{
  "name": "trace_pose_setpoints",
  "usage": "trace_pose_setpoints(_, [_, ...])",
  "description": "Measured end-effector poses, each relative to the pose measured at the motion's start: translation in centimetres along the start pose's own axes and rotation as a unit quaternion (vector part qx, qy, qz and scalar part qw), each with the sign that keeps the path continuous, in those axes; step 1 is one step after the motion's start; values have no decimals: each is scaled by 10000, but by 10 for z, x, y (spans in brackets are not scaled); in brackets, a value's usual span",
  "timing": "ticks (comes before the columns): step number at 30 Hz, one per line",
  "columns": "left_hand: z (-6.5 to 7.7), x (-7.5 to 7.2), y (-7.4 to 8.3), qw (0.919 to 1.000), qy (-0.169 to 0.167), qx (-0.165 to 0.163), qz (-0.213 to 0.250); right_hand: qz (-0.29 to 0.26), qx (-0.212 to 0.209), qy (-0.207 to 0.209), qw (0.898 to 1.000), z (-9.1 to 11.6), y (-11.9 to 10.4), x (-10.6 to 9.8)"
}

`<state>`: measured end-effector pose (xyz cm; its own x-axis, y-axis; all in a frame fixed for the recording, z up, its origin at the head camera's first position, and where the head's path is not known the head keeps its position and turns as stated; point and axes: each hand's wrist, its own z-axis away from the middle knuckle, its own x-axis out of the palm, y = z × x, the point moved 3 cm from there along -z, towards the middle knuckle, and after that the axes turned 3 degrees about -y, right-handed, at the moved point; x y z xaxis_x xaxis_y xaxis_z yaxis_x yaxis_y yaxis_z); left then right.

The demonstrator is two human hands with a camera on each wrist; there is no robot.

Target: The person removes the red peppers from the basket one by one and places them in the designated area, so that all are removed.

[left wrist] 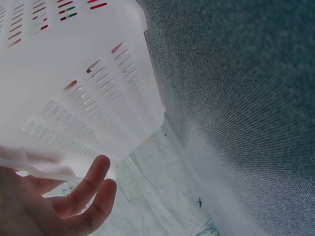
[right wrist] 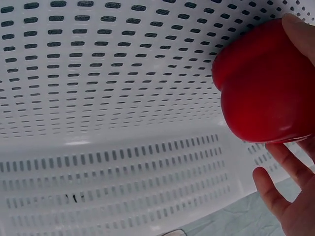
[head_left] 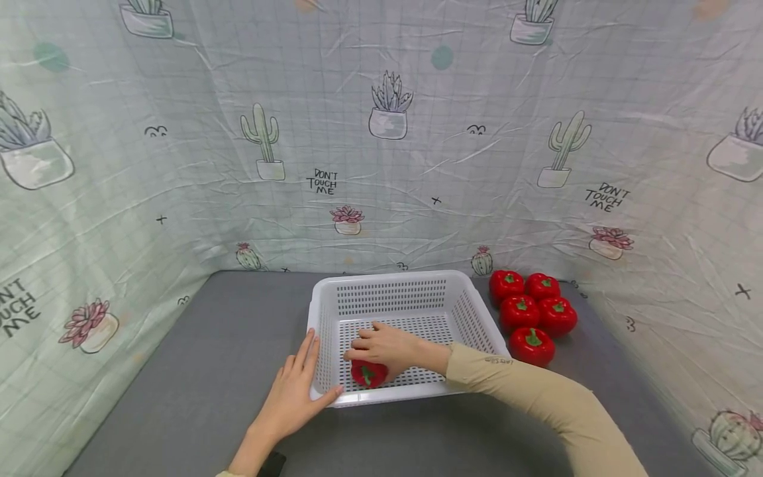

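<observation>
Inside a white perforated plastic basket (head_left: pixel 393 396), my right hand (head_left: pixel 390 348) grips a red bell pepper (head_left: pixel 368 374) with a green stem, near the front left corner. In the right wrist view the pepper (right wrist: pixel 270 88) sits between thumb and fingers, close to the perforated floor. Whether it touches the floor I cannot tell. My left hand (head_left: pixel 292 394) rests on the basket's front left corner, thumb along the front rim and fingers spread along the left rim. From the left wrist view, two of its fingers (left wrist: pixel 96 196) hang outside the basket wall (left wrist: pixel 83 93).
Several red bell peppers (head_left: pixel 532 346) stand grouped on the grey table (head_left: pixel 238 331), right of the basket. A dark object (head_left: pixel 273 464) lies partly hidden beside the left forearm. A cactus-print curtain (head_left: pixel 334 146) encloses the back and sides.
</observation>
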<state>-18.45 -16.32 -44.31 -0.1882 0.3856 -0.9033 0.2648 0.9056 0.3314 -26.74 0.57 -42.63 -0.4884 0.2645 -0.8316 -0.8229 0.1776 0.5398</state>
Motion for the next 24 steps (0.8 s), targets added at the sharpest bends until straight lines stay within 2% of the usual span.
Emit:
trace_pose_setpoints(10, [0, 0, -1, 10000, -65, -41, 22, -339, -37, -93, 9994, 5, 5, 0])
trace_pose_setpoints(24, [-1, 1, -1, 9999, -46, -54, -77, -409, 90, -51, 9991, 15, 14, -3])
